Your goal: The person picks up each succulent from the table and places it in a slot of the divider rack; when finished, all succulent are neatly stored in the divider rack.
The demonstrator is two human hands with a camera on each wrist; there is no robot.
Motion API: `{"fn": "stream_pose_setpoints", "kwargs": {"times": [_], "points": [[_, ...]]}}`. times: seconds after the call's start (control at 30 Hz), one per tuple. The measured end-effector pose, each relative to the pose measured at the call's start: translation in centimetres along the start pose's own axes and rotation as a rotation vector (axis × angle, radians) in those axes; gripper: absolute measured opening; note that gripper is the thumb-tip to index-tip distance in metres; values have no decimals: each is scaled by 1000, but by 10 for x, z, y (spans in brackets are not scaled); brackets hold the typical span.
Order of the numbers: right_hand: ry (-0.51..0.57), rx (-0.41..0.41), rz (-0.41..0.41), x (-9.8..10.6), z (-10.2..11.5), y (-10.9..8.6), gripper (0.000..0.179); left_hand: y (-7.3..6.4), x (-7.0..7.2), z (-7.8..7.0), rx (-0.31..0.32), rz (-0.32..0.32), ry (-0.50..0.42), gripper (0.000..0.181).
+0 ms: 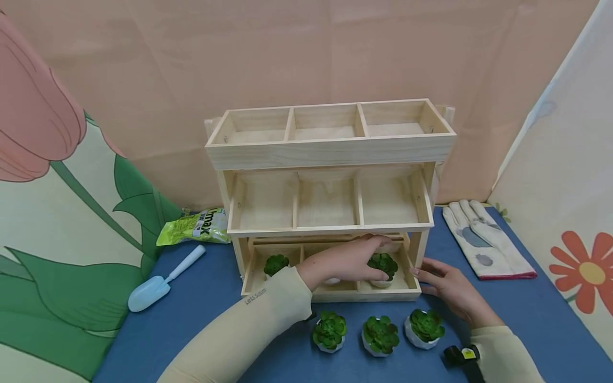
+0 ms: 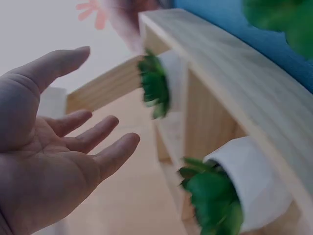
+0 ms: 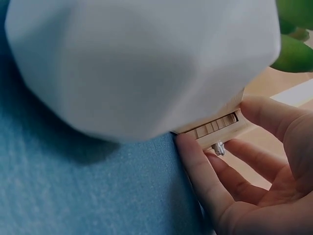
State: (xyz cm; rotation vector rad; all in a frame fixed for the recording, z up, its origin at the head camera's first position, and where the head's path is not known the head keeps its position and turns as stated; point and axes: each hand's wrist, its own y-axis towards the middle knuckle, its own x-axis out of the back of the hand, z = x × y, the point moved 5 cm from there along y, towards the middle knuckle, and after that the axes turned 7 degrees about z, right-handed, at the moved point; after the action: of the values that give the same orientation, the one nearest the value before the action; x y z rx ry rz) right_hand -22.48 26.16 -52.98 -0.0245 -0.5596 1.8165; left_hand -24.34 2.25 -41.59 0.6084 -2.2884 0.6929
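A three-tier wooden planter shelf [image 1: 330, 152] stands on the blue table. My left hand [image 1: 351, 258] is over its bottom tray, fingers apart and holding nothing; the left wrist view shows its open palm. Below it, a potted succulent [image 1: 383, 266] sits in the right compartment. Another potted succulent [image 1: 276, 264] is in the left compartment, and a white pot [image 1: 331, 281] in the middle is mostly hidden by my hand. My right hand [image 1: 450, 287] grips the bottom tray's right front corner [image 3: 215, 129] between thumb and fingers.
Three potted succulents [image 1: 380, 336] stand in front of the shelf. At left lie a light-blue trowel [image 1: 165, 279] and a green-yellow bag [image 1: 193, 227]. White work gloves [image 1: 486, 242] lie at right. A pink backdrop [image 1: 306, 53] rises behind.
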Motion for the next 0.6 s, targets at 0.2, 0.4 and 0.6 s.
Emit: {"fn": "stream_pose_setpoints", "kwargs": {"times": [0.2,0.4,0.6], "points": [[18,-9,10,0,0,0,82,-43,8,1,-46,-40,3,72],[20,-7,11,0,-1,0,85,-87,5,14,-33,-96,-104,72],[17,-7,6,-1,0,0,88,-119,-9,33,24,-118,-190,72]]}}
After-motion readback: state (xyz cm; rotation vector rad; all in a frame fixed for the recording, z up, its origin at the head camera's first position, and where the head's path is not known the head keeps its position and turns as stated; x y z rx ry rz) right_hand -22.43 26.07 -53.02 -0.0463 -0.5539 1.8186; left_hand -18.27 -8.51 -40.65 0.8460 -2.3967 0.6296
